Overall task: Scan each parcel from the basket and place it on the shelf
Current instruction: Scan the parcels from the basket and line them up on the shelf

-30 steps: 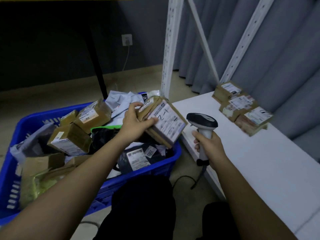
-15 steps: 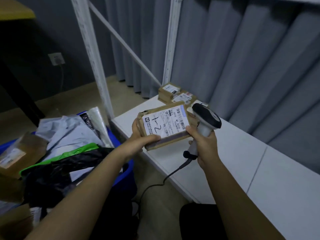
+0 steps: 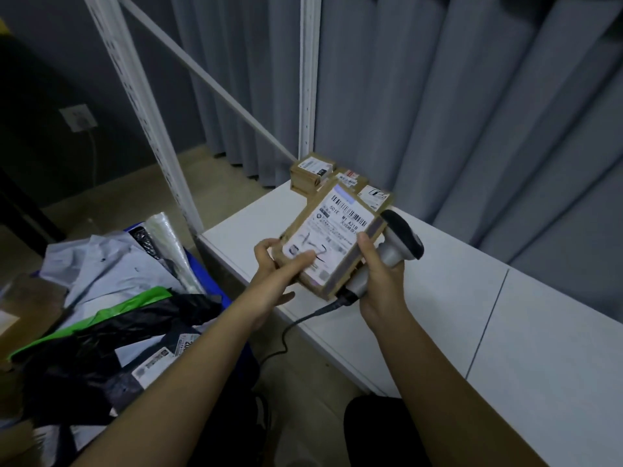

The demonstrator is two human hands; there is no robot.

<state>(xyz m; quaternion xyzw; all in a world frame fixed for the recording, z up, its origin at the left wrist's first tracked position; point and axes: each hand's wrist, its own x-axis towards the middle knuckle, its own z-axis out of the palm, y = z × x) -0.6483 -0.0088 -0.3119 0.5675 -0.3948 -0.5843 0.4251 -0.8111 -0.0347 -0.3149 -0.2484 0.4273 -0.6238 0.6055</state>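
The left hand grips a parcel — the right hand, just beside, clutches the scanner and touches its edge.

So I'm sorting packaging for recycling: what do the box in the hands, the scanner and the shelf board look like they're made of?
The box looks like brown corrugated cardboard, matte, with a white paper label and tape strip. The scanner seems moulded plastic: glossy black head, grey handle held in the right hand's grip. The shelf board is smooth matte white, probably laminated board or painted metal; I can't tell which.
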